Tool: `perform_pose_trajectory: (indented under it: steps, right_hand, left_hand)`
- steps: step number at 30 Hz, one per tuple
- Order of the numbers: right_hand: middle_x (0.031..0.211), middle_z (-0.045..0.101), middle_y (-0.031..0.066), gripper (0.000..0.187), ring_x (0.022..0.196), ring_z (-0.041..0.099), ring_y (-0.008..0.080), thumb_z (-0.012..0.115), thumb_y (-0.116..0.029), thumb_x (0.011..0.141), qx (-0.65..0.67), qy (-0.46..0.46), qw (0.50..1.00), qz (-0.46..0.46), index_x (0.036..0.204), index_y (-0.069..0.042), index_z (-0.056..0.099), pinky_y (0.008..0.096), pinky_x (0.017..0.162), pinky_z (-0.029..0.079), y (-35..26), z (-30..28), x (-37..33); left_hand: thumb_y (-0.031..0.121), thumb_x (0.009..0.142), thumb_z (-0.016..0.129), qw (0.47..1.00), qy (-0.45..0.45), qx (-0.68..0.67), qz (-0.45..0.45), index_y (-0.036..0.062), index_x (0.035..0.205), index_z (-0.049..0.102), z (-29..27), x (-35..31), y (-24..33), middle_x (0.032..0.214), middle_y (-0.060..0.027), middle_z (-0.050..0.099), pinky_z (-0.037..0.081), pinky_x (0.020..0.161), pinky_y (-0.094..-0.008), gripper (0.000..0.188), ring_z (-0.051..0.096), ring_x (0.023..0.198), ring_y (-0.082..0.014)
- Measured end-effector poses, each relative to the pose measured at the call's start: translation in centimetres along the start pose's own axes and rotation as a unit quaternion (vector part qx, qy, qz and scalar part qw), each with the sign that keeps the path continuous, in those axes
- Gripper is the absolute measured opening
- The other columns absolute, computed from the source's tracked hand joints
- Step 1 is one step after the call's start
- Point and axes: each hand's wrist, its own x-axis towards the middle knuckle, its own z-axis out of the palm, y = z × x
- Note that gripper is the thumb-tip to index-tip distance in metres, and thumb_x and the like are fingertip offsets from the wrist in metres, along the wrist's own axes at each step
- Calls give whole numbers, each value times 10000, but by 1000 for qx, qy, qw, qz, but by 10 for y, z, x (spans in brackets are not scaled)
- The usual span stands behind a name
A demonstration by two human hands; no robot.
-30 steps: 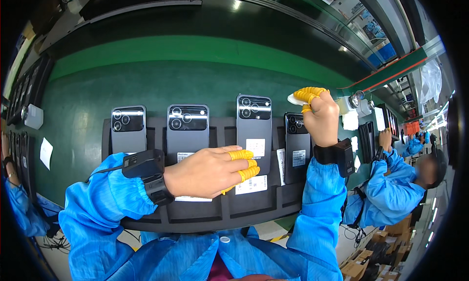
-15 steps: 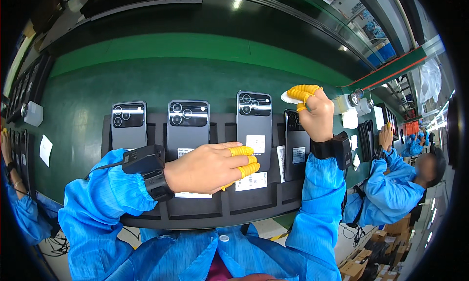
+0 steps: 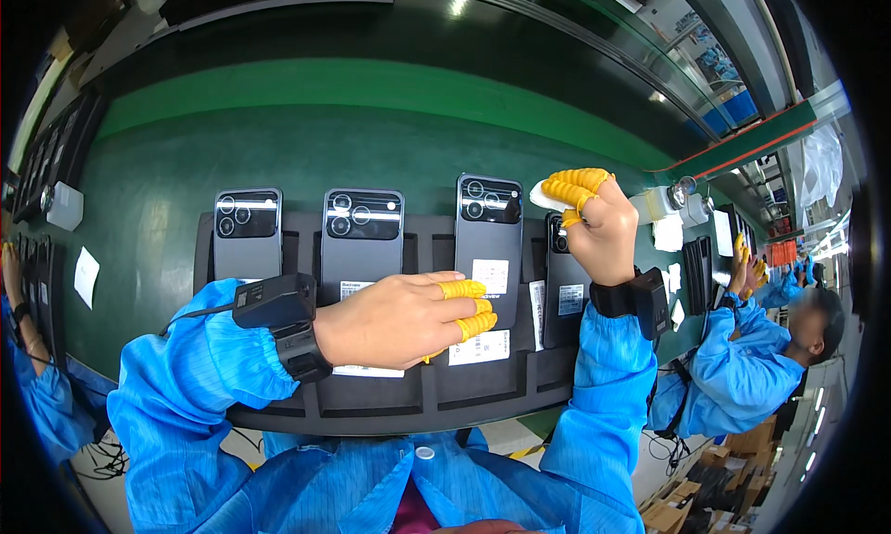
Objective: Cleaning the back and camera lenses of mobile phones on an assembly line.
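Pinched between the thumb and fingers of the right hand, right of centre in the frame, is a folded white wipe; yellow ribbed finger cots cover those fingers. Near mid-frame the left hand lies across the third smartphone, fingers close together on its back; its thumb is hidden, so I cannot tell whether it pinches anything.

Largest is the green workbench, spanning the frame. On it, across the lower middle, sits a black compartmented tray with four grey smartphones, backs up, camera bars toward the top. That third smartphone is just right of centre; the fourth smartphone lies beside it, partly behind the right hand. Clear bottles stand at right.

Smallest are the labels: a white printed label on the third smartphone, another label on the fourth, and a white sticker just below the third. Lettering beside the third smartphone's label is partly covered by fingers; most other print is too small to read.
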Motion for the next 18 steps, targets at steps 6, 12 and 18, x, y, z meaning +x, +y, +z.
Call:
perform_pose_trajectory:
  steps: [6,12,18]
  right_hand:
    - [905,673,134,297,815,632,314,649,119,599,45,-4,998,-50,865,17,732,391,761,548,-15,0,5]
    - [974,674,137,329,876,643,323,648,106,597,64,6,994,-94,898,3,731,397,794,543,-47,11,14]
    - [936,670,148,302,823,634,326,648,67,559,52,-34,991,-119,851,26,713,414,761,551,-54,26,6]
  left_hand:
    - [119,828,611,1000,-5,-25,-6,22,1250,600,0,-1,1,1235,-104,623,369,1159,-370,433,610,1175,-241]
    - [128,825,610,1000,-7,-26,-3,24,1256,591,-2,-2,1,1241,-102,623,373,1155,-368,444,604,1187,-239]
    - [135,812,618,1000,16,-24,-1,31,1249,594,0,0,0,1200,-102,629,400,1132,-362,450,612,1174,-245]
